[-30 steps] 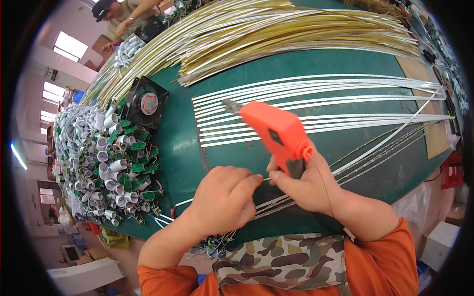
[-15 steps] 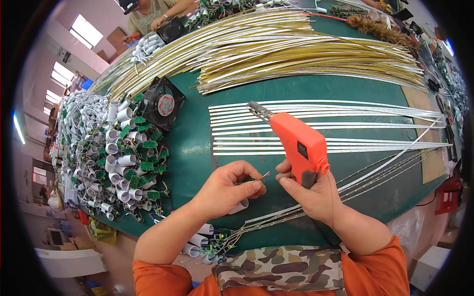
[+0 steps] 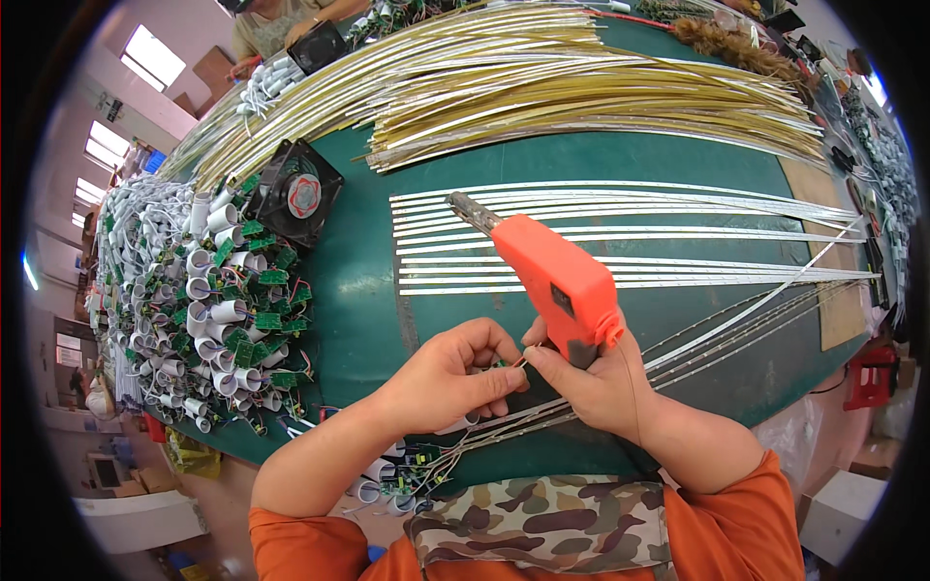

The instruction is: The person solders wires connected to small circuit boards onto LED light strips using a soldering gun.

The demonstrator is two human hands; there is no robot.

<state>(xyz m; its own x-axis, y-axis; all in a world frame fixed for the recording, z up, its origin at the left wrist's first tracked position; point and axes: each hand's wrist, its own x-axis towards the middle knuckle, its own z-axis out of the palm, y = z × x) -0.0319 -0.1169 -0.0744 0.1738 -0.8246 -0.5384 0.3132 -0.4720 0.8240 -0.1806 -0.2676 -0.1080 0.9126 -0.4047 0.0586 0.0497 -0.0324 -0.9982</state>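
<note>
My right hand (image 3: 603, 389) grips an orange-red soldering gun (image 3: 554, 271), its metal tip pointing up and left above the table. A thin wire runs from the gun's back down past my wrist. My left hand (image 3: 455, 380) pinches thin wires (image 3: 519, 362). Their ends reach my right thumb and forefinger, which close on them below the gun. Under my left hand a white tube (image 3: 459, 423) partly shows. Beyond my hands, thin white LED strips (image 3: 601, 233) lie side by side on the green table (image 3: 354, 290).
At left is a heap of white tubes with green circuit boards (image 3: 228, 312), beside a black fan (image 3: 302, 196). Long yellow and white strips (image 3: 591, 97) are piled at the back. Wired strips (image 3: 552, 414) and more tubes (image 3: 380, 470) lie near me. Another person (image 3: 276, 31) is at far left.
My two hands have come together, and my right thumb and forefinger now meet the wires. The gun has shifted slightly left in the picture, along with the whole view.
</note>
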